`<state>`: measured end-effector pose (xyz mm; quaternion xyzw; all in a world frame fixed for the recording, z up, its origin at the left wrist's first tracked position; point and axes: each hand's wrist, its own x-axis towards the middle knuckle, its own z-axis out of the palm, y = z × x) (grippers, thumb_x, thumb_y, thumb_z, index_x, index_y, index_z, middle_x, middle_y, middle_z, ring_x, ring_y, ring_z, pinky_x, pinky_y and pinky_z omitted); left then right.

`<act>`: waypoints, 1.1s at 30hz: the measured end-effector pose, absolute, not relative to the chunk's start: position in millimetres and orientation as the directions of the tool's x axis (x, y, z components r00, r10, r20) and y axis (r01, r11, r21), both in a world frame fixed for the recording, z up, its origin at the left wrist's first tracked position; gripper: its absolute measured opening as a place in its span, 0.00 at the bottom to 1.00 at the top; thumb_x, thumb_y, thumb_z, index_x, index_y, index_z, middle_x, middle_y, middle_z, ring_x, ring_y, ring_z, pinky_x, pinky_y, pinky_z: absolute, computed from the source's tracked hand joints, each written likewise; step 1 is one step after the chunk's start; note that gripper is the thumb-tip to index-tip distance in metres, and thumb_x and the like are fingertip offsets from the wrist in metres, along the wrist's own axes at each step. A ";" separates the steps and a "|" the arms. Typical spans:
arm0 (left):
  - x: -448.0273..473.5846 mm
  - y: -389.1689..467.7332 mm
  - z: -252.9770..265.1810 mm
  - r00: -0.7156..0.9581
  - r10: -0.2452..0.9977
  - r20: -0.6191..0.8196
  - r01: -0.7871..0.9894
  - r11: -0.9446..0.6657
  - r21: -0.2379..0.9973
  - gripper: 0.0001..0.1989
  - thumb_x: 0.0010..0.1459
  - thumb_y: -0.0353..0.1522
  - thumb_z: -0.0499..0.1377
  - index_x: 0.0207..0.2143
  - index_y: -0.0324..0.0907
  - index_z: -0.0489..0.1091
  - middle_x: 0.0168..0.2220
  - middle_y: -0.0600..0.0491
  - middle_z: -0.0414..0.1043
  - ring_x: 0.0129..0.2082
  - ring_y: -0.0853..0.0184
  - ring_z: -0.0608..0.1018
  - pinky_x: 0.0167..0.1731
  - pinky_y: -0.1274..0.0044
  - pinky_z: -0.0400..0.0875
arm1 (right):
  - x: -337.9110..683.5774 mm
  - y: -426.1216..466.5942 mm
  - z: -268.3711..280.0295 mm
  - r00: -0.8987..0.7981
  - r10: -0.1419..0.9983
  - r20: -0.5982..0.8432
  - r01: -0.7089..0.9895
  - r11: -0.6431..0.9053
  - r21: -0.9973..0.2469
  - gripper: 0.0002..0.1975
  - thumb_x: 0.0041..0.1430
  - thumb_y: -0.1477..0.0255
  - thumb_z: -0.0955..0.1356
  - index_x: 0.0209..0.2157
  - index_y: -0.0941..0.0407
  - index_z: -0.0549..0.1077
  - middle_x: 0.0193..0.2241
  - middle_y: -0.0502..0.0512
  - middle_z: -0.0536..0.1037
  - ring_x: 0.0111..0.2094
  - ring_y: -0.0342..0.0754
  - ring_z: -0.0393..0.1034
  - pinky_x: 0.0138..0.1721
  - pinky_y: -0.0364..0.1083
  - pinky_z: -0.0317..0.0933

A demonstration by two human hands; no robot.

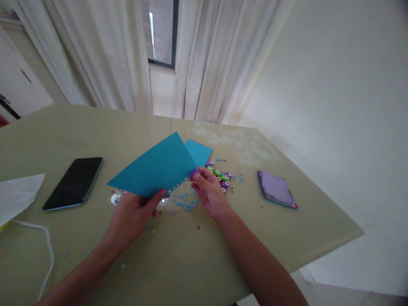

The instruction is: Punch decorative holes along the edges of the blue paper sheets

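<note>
My left hand point(135, 212) is closed on the lower edge of a blue sheet of paper point(156, 165), thumb on top, holding it tilted above the table. A row of small punched holes runs along the sheet's near edge. At its right corner, my right hand point(208, 191) grips a small purple paper punch point(194, 172), partly hidden by the fingers. Just behind that hand lie several green and purple punches with eye-like dots point(219, 174). Blue paper bits point(186, 202) are scattered below the sheet. Another blue sheet point(199, 152) lies behind it.
A stack of edge-punched paper point(278, 190) with a lilac sheet on top lies at right. On the left are a black phone point(75, 182), white paper point(19, 195) and a white cable point(49, 246). Curtains point(105, 55) hang beyond the table point(178, 267).
</note>
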<state>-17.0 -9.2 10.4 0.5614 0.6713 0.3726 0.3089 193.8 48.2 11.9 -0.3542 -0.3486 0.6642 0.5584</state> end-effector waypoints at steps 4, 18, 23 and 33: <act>-19.5 -9.0 5.1 -0.180 0.984 -0.020 0.561 0.119 0.819 0.32 0.55 0.59 0.60 0.09 0.48 0.67 0.11 0.52 0.66 0.14 0.64 0.67 0.20 0.71 0.55 | 194.2 49.3 9.6 -0.129 0.988 -0.085 -0.487 -0.138 -0.863 0.24 0.40 0.59 0.85 0.38 0.51 0.80 0.35 0.48 0.83 0.34 0.45 0.74 0.37 0.44 0.66; -16.3 -8.5 4.7 -0.178 0.983 -0.053 0.560 0.146 0.816 0.31 0.54 0.59 0.59 0.10 0.49 0.67 0.12 0.52 0.68 0.15 0.62 0.69 0.22 0.70 0.56 | 194.1 47.7 8.1 -0.169 0.976 -0.140 -0.529 -0.210 -0.822 0.24 0.39 0.61 0.86 0.36 0.51 0.80 0.33 0.46 0.82 0.34 0.43 0.73 0.36 0.42 0.64; -14.6 -9.0 10.6 -0.166 0.984 -0.059 0.566 0.144 0.811 0.31 0.54 0.59 0.58 0.10 0.48 0.67 0.12 0.52 0.68 0.15 0.62 0.69 0.22 0.70 0.57 | 193.7 47.9 7.1 -0.171 0.971 -0.168 -0.543 -0.235 -0.806 0.24 0.38 0.60 0.87 0.35 0.52 0.80 0.31 0.45 0.81 0.33 0.42 0.72 0.36 0.41 0.63; -15.0 -8.6 9.1 -0.162 0.984 -0.070 0.583 0.153 0.798 0.31 0.55 0.57 0.57 0.10 0.48 0.67 0.12 0.53 0.68 0.15 0.63 0.68 0.22 0.71 0.56 | 193.4 47.8 6.8 -0.168 0.972 -0.166 -0.537 -0.231 -0.811 0.24 0.38 0.60 0.86 0.35 0.52 0.80 0.32 0.46 0.81 0.34 0.43 0.72 0.36 0.42 0.63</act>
